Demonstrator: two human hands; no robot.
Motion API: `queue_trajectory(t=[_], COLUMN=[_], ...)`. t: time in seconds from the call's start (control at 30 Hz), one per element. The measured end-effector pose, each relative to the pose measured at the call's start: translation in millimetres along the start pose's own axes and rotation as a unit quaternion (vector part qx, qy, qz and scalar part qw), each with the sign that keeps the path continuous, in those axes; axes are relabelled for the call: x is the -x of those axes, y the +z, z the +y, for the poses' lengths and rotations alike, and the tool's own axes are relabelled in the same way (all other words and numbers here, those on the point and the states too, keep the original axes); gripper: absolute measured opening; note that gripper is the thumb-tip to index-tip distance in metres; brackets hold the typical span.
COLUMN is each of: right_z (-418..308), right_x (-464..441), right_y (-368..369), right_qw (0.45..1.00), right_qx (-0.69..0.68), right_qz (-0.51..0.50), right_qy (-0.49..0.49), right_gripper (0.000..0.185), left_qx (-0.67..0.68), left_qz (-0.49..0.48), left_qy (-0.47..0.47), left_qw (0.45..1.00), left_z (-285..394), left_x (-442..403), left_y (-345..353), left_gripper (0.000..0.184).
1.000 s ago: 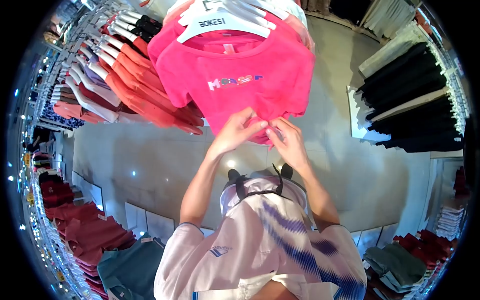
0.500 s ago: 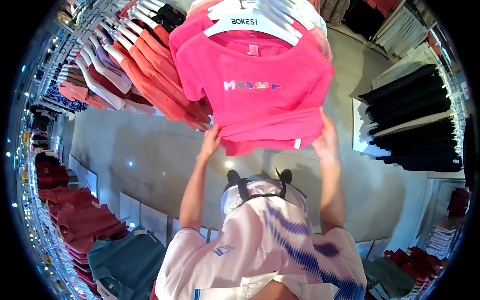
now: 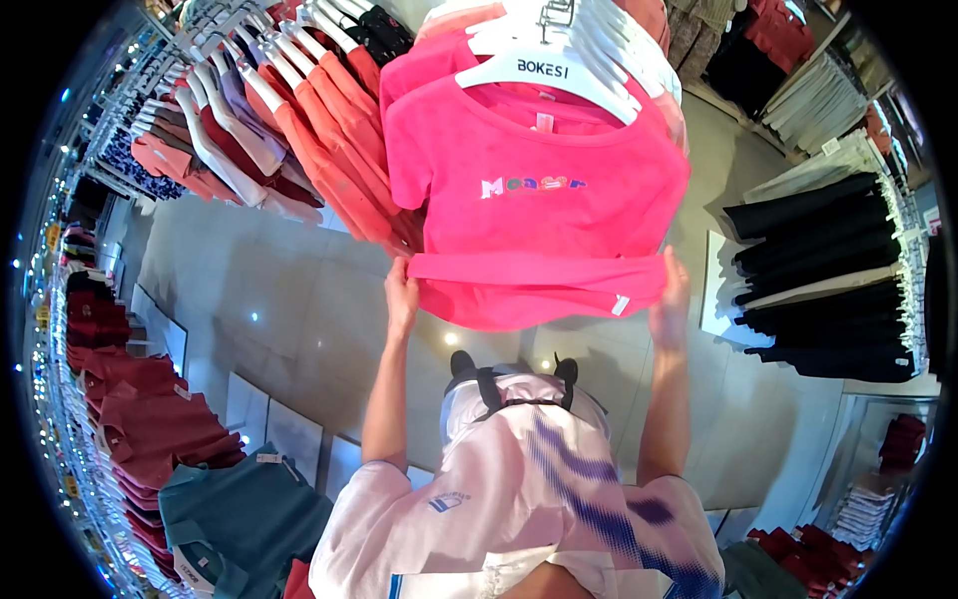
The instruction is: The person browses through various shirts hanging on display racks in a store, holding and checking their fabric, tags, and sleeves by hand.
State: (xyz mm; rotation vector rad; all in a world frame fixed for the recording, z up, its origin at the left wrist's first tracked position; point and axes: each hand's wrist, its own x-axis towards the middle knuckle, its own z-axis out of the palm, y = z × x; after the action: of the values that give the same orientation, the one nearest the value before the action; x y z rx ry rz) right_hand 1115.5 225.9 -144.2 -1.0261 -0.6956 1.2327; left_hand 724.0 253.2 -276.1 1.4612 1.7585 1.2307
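A bright pink T-shirt (image 3: 539, 230) with colourful lettering on its chest hangs from a white hanger (image 3: 549, 75) marked BOKESI. My left hand (image 3: 401, 298) pinches the shirt's lower edge at its left corner. On the opposite side, my right hand (image 3: 671, 304) is closed on the other corner; it looks slightly blurred. Between them the hem is stretched wide, with a band of fabric folded up across the front. A small white tag (image 3: 621, 304) shows near the right end of the hem. Behind this shirt hangs another pink garment (image 3: 404, 75).
Orange tops (image 3: 339, 150) hang close on the left of the rack. Black garments (image 3: 813, 270) hang on a rack at right. Dark red shirts (image 3: 150, 409) and a teal polo shirt (image 3: 244, 509) lie at lower left. Tiled floor (image 3: 299, 290) lies below.
My hands have moved farther apart, pulling the hem wider and straighter. The shirt and hanger now appear a little lower and farther right in view.
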Motion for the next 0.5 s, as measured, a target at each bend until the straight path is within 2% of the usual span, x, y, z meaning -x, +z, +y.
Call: queue_trajectory(t=[0.07, 0.13, 0.2, 0.23, 0.27, 0.3, 0.33, 0.37, 0.4, 0.43, 0.47, 0.5], right_z=[18.2, 43.0, 51.2, 45.8, 40.3, 18.5, -5.4, -27.6, -54.5, -82.6, -98.8, -104.1], right_x=[-3.8, -12.9, -21.7, -22.8, -23.1, -14.8, -8.8, -7.8, -7.7, -10.8, -17.5, -29.3], right_y=[1.4, -10.3, -20.7, -16.8, -12.3, 13.2, 34.6, 48.1, 65.3, 84.1, 95.8, 100.3], right_qw=[0.999, 0.994, 0.932, 0.877, 0.876, 0.853, 0.818, 0.823, 0.821, 0.762, 0.691, 0.687], right_qx=[0.051, 0.101, 0.358, 0.475, 0.477, 0.499, 0.514, 0.484, 0.485, 0.510, 0.526, 0.526], right_qz=[0.015, 0.031, -0.046, -0.069, -0.071, -0.076, -0.079, -0.065, -0.065, -0.021, 0.024, 0.028], right_qy=[-0.005, -0.011, -0.023, -0.005, -0.013, -0.130, -0.245, -0.290, -0.295, -0.399, -0.496, -0.500], right_gripper=[0.028, 0.028, 0.023, 0.012, 0.012, 0.010, 0.010, 0.019, 0.019, 0.024, 0.029, 0.029], left_qx=[0.135, 0.089, -0.016, -0.013, -0.009, -0.005, -0.001, 0.037, 0.073, 0.131, 0.134, 0.097], left_qz=[0.011, -0.009, -0.101, -0.095, -0.149, -0.201, -0.194, -0.218, -0.245, -0.213, -0.214, -0.147], left_qy=[-0.046, -0.030, 0.017, 0.022, 0.053, 0.084, 0.090, 0.030, -0.031, -0.007, -0.002, 0.023], left_qw=[0.990, 0.996, 0.995, 0.995, 0.987, 0.976, 0.977, 0.975, 0.966, 0.968, 0.968, 0.984], left_z=[5.8, 17.1, 18.1, 24.1, 30.1, 37.1, 38.5, 38.3, 36.3, 26.5, 18.9, 13.1], left_x=[1.8, 2.4, -0.1, 0.7, 3.6, 5.5, 4.7, 3.5, 4.5, 6.6, 9.1, 9.6], left_y=[10.8, 12.1, 16.0, 15.0, 13.8, 12.5, 13.5, 15.1, 17.1, 26.0, 34.0, 41.9], left_gripper=[0.012, 0.009, 0.020, 0.020, 0.027, 0.034, 0.034, 0.035, 0.035, 0.028, 0.028, 0.026])
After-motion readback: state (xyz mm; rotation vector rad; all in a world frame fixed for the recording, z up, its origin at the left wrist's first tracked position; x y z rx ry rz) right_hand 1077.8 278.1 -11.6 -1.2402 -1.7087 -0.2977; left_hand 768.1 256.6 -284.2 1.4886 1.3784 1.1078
